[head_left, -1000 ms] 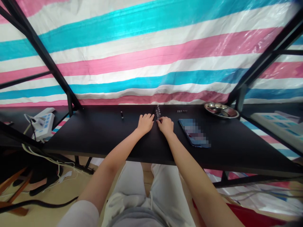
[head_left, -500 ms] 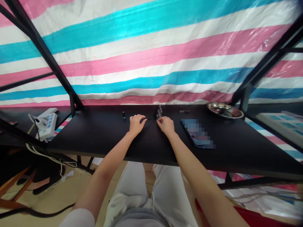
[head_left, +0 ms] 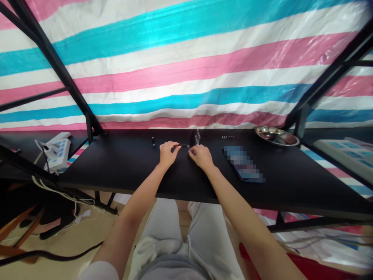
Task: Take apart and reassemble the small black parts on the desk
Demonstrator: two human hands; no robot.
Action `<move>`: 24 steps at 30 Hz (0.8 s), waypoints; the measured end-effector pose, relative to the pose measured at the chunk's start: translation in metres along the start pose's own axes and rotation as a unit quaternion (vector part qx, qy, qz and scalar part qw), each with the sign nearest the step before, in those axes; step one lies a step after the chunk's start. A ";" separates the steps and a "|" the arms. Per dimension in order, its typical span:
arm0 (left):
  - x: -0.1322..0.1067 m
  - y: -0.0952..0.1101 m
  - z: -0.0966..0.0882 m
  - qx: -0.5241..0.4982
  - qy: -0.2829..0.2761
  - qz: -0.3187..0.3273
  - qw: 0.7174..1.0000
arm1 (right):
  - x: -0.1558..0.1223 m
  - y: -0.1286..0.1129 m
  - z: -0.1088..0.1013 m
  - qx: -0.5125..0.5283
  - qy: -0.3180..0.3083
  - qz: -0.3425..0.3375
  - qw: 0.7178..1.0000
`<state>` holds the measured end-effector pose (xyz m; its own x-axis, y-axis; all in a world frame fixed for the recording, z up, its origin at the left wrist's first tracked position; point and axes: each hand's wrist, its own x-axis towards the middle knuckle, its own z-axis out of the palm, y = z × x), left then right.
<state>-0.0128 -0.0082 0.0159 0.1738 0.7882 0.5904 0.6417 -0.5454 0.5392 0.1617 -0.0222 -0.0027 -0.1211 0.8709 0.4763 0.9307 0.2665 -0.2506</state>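
Note:
My left hand [head_left: 168, 153] is closed in a pinch on a slim dark rod-like tool [head_left: 183, 145], whose thin end points right. To its right, my right hand [head_left: 202, 156] pinches a small grey metal piece [head_left: 188, 147] close to the tool's tip; whether the two touch I cannot tell. Just behind my right hand stands a dark holder [head_left: 192, 137] with several small silver pieces [head_left: 197, 136] along its side. A short black-and-silver cylinder [head_left: 153, 141] stands upright to the left of my left hand.
A phone [head_left: 243, 164], its screen blurred out, lies on the black table [head_left: 291, 175] right of my right hand. Behind it several tiny metal pieces [head_left: 227, 137] form a row. A round steel dish [head_left: 276, 136] sits at the back right; a white power strip [head_left: 60, 155] is at far left.
My right hand has moved a little left, away from the holder and toward the tool's tip, with the small metal piece now visible in its fingers. My left hand stays nearly still.

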 end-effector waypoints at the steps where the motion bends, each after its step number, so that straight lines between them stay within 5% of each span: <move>1: 0.000 0.001 0.000 -0.004 0.001 -0.001 1.000 | 0.000 0.000 0.000 0.003 0.000 0.001 1.000; 17: -0.003 0.009 0.000 -0.085 0.029 0.032 0.995 | -0.002 -0.005 -0.004 -0.051 -0.009 -0.040 0.998; 24: -0.004 0.009 0.004 -0.150 -0.005 0.014 0.989 | -0.003 -0.009 -0.005 -0.042 0.016 -0.052 0.998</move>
<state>-0.0042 -0.0148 0.0161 0.1963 0.7741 0.6019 0.3872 -0.6252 0.6777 0.1556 -0.0290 0.0021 -0.2094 0.8261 0.5232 0.9395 0.3183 -0.1266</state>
